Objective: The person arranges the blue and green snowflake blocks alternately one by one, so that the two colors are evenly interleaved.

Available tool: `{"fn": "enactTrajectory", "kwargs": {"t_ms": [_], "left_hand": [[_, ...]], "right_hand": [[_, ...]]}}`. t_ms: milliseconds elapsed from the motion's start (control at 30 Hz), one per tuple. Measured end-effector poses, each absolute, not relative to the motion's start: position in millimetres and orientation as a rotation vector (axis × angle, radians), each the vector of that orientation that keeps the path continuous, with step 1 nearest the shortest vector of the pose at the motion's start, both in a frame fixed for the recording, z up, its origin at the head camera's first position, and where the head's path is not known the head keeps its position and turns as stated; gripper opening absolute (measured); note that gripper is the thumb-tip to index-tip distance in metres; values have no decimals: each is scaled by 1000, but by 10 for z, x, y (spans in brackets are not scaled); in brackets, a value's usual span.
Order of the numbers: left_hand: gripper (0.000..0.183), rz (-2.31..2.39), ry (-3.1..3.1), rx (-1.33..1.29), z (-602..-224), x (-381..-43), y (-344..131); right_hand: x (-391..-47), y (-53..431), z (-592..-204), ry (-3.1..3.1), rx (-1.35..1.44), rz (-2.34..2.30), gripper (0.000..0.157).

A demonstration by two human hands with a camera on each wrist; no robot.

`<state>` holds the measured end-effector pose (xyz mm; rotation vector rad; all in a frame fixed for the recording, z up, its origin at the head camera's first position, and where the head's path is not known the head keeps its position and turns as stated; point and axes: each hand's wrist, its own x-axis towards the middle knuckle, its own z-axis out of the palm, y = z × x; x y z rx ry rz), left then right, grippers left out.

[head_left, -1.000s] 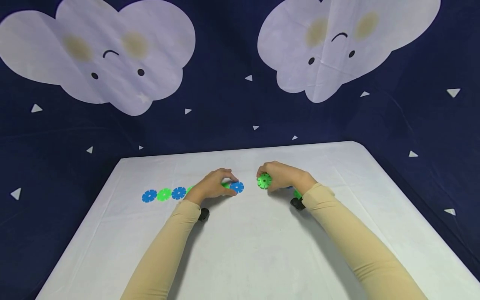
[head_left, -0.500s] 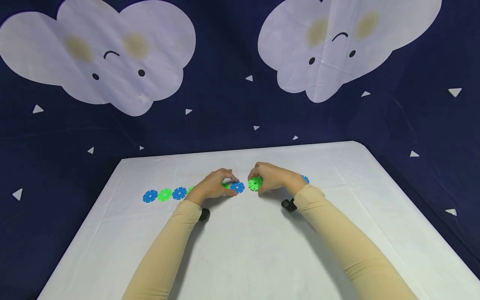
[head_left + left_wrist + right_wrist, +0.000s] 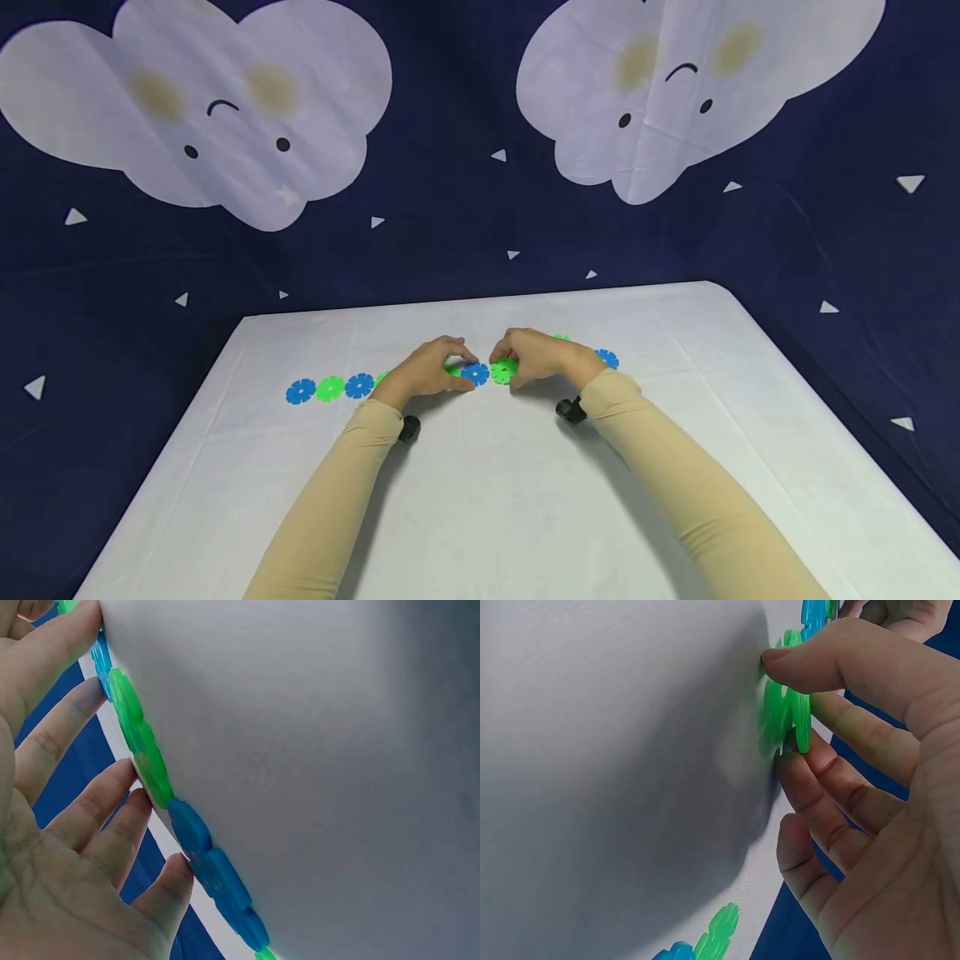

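Observation:
A row of flat, notched snowflake building discs lies on the white table. Its right end is a blue snowflake disc (image 3: 475, 374), held at its edges between the thumb and forefinger of my left hand (image 3: 426, 369). That hand covers part of the row; in the left wrist view its other fingers lie along a green disc (image 3: 141, 739) and another blue disc (image 3: 219, 877). My right hand (image 3: 538, 353) pinches a green snowflake disc (image 3: 503, 372), tilted in the right wrist view, right beside the blue one. Whether the two discs touch is unclear.
To the left the row runs on with a blue disc (image 3: 301, 392), a green disc (image 3: 330, 388) and another blue disc (image 3: 359, 385). Behind the right wrist lie a loose green disc (image 3: 561, 337) and a blue disc (image 3: 607, 359). A dark blue cloud-print cloth hangs behind the table.
My right hand has moved left and slightly down with the green disc, bringing it beside the blue disc. Loose discs behind the right wrist have come into view. The left hand has stayed still.

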<state>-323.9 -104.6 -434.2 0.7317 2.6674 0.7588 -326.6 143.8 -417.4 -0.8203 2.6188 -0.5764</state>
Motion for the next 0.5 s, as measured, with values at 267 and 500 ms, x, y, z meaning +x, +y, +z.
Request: {"fn": "enactTrajectory", "kwargs": {"t_ms": [267,500], "left_hand": [[46,736,2670,734,-4348,-3247,-1044],[46,750,2670,725,-4354,-3254,-1043]], "right_hand": [[-3248,1428,-4157,2620,-834,-582,55],[-3257,1423,-4164,2617,-829,-595,55]]}}
